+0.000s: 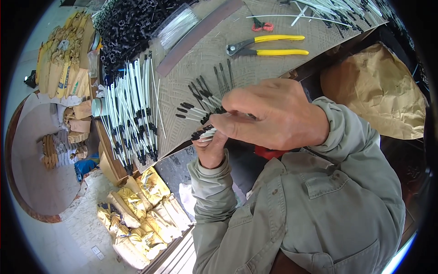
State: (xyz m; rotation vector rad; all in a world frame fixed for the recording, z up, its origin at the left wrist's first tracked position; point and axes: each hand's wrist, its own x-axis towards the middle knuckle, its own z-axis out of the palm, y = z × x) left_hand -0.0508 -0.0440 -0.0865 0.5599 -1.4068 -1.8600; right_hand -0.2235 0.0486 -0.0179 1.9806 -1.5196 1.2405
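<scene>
My left hand [211, 155] is closed around a small bundle of thin white rods [208, 132] with black tips, held upright near the table's front edge. Over it, my right hand [278, 114] has its fingers curled with thumb and forefinger close together, beside the bundle's tips. Whatever those fingers pinch is hidden. Just beyond both hands, several white rods with black ends [194, 111] fan out on the patterned table top [182, 86]. A few dark thin rods [221, 78] lie farther back.
End-cutting pliers with yellow handles [280, 39] and a small red-handled tool [262, 26] lie at the back. Left are a large pile of white rods [132, 105], a heap of black plastic parts [132, 34] and a metal bar [200, 36]. A brown paper bag [376, 86] stands right; wrapped packages [141, 219] lie lower left.
</scene>
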